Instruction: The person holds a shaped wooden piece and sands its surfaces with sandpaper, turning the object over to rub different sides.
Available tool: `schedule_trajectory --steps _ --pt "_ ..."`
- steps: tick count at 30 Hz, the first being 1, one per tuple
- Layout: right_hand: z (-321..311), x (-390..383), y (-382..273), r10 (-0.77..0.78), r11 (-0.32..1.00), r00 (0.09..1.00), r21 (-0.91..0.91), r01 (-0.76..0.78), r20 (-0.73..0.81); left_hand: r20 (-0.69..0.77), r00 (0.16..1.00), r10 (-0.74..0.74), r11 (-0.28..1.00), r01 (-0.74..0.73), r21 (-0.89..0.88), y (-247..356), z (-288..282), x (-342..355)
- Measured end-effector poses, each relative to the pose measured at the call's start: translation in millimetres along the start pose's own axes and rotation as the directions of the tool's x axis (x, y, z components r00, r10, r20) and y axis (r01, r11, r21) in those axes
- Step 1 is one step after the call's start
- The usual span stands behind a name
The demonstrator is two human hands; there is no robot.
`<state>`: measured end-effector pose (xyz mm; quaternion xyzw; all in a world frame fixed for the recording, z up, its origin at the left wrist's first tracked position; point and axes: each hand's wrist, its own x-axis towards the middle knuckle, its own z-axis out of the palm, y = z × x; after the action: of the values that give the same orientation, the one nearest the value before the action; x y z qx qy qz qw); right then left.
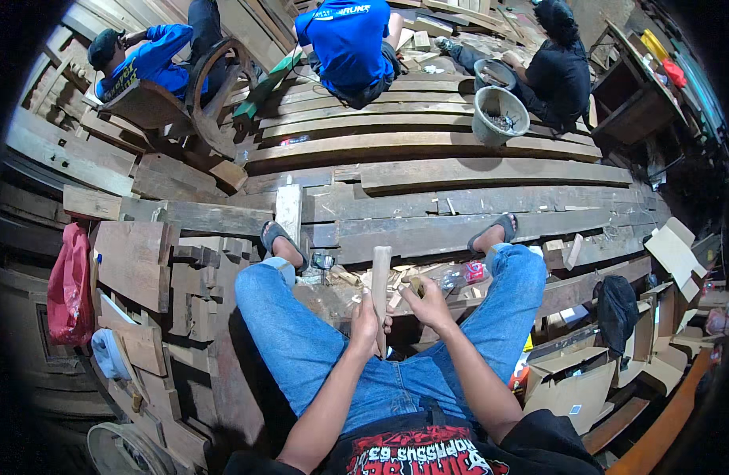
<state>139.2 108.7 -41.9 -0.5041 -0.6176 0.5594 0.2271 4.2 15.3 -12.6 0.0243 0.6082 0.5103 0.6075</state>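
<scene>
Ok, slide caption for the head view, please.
The left hand holds a long, pale wooden piece; the right hand, a small brown object.

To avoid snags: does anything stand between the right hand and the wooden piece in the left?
Nothing visible does. The right hand, gripping a small object, is beside the wooden piece in the left hand; only a gap separates them.

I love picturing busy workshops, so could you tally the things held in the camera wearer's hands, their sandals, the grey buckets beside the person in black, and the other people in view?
Pale wooden piece, held: 1
Small brownish piece, held, kind unclear: 1
Sandals: 2
Grey buckets: 2
Other people: 3
Total: 9
</scene>
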Motion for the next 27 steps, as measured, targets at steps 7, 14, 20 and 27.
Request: schedule_trajectory --steps 7,14,20,27 --pt "-2 -2 -6 -0.026 1.000 1.000 -0.007 0.026 0.002 -0.011 1.000 0.008 0.998 -0.008 0.059 0 0 0" --pt "0 -3 0 -0.020 1.000 0.999 -0.005 0.019 -0.035 0.047 0.995 -0.086 0.995 0.088 -0.040 4 1 -2" --pt "0 -2 -2 -0.012 1.000 0.999 0.000 0.012 -0.033 0.068 0.994 -0.080 0.994 0.085 -0.063 1 -1 -1" --pt "1 1 14 0.006 1.000 1.000 -0.025 -0.006 0.005 0.114 0.991 -0.072 0.997 0.076 -0.027 -2 0 2"
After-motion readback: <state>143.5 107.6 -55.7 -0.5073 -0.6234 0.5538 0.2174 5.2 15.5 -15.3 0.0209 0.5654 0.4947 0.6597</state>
